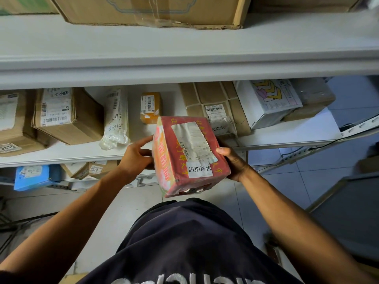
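You hold the red parcel point(188, 156) in mid-air just in front of the middle shelf point(287, 134), with your left hand point(136, 154) clamped on its left side and your right hand point(233, 162) gripping its right edge. The wrapping looks slick (taped plastic), so a slack squeeze could drop it to the floor point(276, 177), or its far corner could knock the yellow packet point(150, 107).

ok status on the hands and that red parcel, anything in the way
Hands: left hand and right hand grip red parcel by its sides. Parcel in the air before middle shelf. Close behind it: strapped carton.
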